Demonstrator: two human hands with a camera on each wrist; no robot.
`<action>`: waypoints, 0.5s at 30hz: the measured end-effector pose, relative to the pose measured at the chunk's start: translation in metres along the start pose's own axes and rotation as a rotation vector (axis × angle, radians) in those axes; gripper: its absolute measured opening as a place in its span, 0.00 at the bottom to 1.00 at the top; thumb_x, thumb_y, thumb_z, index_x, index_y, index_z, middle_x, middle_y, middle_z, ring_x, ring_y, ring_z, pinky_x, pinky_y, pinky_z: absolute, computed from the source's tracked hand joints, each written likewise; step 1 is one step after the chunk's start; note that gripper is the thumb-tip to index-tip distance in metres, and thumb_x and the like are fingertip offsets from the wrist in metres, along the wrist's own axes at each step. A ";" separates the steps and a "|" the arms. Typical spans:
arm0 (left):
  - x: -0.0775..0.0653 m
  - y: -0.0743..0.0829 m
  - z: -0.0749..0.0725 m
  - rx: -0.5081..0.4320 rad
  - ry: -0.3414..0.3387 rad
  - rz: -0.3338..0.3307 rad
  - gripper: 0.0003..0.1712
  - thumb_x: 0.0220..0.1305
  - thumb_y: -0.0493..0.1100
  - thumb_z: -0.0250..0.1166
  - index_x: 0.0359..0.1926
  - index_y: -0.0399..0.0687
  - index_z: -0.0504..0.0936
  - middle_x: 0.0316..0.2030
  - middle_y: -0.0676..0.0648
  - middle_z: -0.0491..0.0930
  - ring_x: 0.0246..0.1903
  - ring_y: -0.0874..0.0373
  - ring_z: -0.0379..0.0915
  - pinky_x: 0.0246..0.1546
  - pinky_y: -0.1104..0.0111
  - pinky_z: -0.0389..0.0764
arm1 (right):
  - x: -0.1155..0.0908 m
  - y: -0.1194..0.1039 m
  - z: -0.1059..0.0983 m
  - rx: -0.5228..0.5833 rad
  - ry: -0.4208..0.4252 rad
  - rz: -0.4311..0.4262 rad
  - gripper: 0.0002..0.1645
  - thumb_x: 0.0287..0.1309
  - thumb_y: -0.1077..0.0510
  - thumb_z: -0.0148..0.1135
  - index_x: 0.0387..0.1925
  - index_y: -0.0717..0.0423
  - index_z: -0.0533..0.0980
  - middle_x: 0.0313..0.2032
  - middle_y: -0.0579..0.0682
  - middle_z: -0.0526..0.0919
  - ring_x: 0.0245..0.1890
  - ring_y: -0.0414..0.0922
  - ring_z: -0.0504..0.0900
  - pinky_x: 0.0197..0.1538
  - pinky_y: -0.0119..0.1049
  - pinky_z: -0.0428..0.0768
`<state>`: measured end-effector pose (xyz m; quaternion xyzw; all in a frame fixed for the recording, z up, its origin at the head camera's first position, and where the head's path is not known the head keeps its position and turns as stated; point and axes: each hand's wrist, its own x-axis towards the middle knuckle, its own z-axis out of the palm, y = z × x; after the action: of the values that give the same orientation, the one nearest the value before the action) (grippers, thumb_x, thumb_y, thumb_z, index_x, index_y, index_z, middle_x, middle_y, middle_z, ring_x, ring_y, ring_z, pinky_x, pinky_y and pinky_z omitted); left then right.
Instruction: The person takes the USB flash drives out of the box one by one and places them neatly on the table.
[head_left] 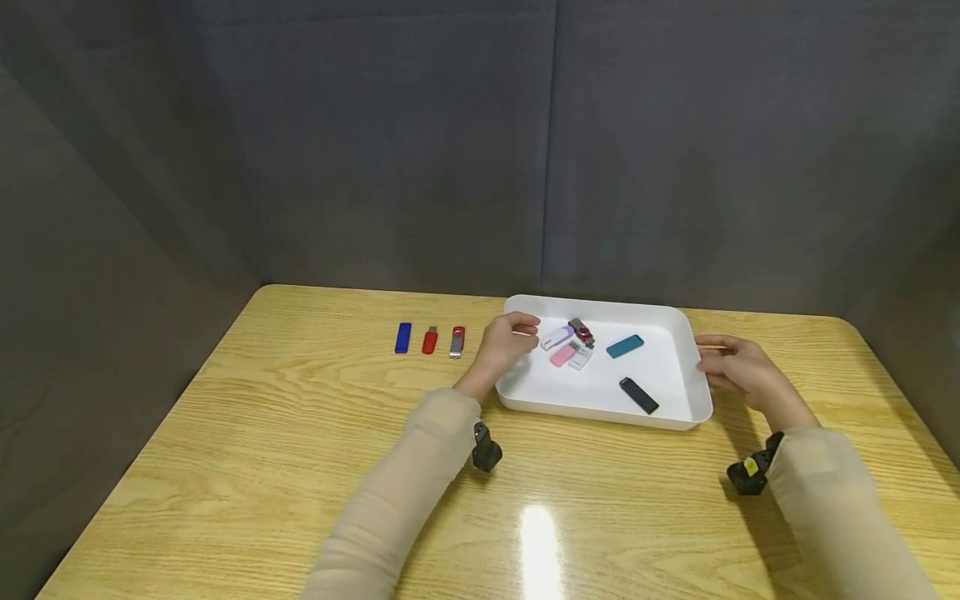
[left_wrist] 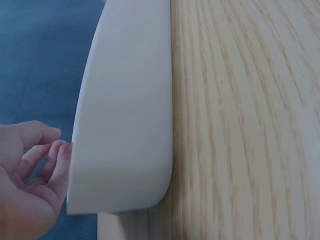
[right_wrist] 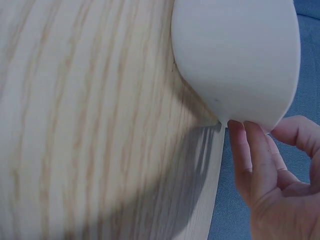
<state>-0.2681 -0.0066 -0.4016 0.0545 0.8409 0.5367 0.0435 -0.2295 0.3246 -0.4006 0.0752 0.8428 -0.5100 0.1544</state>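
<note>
White tray [head_left: 581, 393]: far half of the table, right of its middle, resting on the wood. Long axis runs left to right, its right end a touch nearer you. It lies between your hands, one at each short wall, and this is the relation that counts: rightward from your left hand [head_left: 506, 343], leftward from your right hand [head_left: 742, 371]. Neither is clearly nearer.

Your left hand reaches over the left wall, fingers loosely bent, a small gap to the thumb, nothing seen in it. Your right hand has fingers touching the right end, thumb by the rim (whether that is a pinch, I can't tell).

Inside, nearest your left: a white-and-purple USB stick [head_left: 557, 337], a pink stick [head_left: 562, 355], a clear-white stick [head_left: 581, 358] and a dark red swivel stick [head_left: 581, 332], bunched. Farther right, a teal stick [head_left: 625, 347]; nearer you, a black stick [head_left: 639, 396].

Left of the tray, spaced in a row: blue stick [head_left: 402, 337], red stick [head_left: 430, 340], red-and-grey stick [head_left: 457, 342]. Beyond the table [head_left: 300, 467], dark cloth [head_left: 375, 150].
</note>
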 end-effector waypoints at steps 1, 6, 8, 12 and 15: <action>0.000 0.001 0.001 0.001 -0.002 -0.004 0.18 0.56 0.29 0.61 0.49 0.34 0.81 0.44 0.37 0.84 0.45 0.47 0.81 0.38 0.75 0.78 | 0.000 0.000 0.000 0.004 -0.001 0.001 0.39 0.62 0.63 0.54 0.70 0.71 0.51 0.49 0.50 0.72 0.32 0.24 0.76 0.41 0.23 0.82; 0.001 0.004 0.008 0.004 -0.005 -0.025 0.18 0.56 0.29 0.61 0.49 0.35 0.81 0.45 0.37 0.83 0.46 0.46 0.81 0.43 0.70 0.81 | 0.000 0.002 -0.003 0.018 -0.010 0.001 0.40 0.61 0.63 0.54 0.70 0.71 0.51 0.40 0.37 0.73 0.33 0.25 0.76 0.40 0.24 0.82; 0.002 0.005 0.011 0.004 -0.005 -0.033 0.18 0.55 0.29 0.61 0.49 0.34 0.81 0.45 0.37 0.83 0.46 0.47 0.80 0.43 0.70 0.80 | -0.001 0.003 -0.004 0.013 -0.015 -0.001 0.40 0.61 0.63 0.53 0.70 0.72 0.50 0.39 0.37 0.73 0.33 0.25 0.77 0.40 0.24 0.82; 0.005 0.004 0.017 0.004 -0.006 -0.047 0.18 0.55 0.29 0.62 0.49 0.35 0.81 0.44 0.37 0.83 0.46 0.47 0.80 0.41 0.73 0.79 | -0.003 0.002 -0.005 0.002 -0.024 -0.006 0.39 0.61 0.64 0.53 0.69 0.72 0.50 0.44 0.43 0.73 0.33 0.25 0.76 0.40 0.24 0.82; 0.005 0.004 0.021 0.008 -0.009 -0.060 0.18 0.55 0.29 0.62 0.49 0.35 0.81 0.44 0.38 0.83 0.46 0.48 0.79 0.39 0.75 0.76 | -0.004 0.002 -0.006 0.003 -0.032 -0.008 0.39 0.62 0.64 0.53 0.69 0.73 0.49 0.45 0.46 0.73 0.33 0.25 0.76 0.40 0.24 0.82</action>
<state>-0.2705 0.0145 -0.4070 0.0320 0.8440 0.5317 0.0632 -0.2265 0.3312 -0.3982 0.0637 0.8399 -0.5129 0.1657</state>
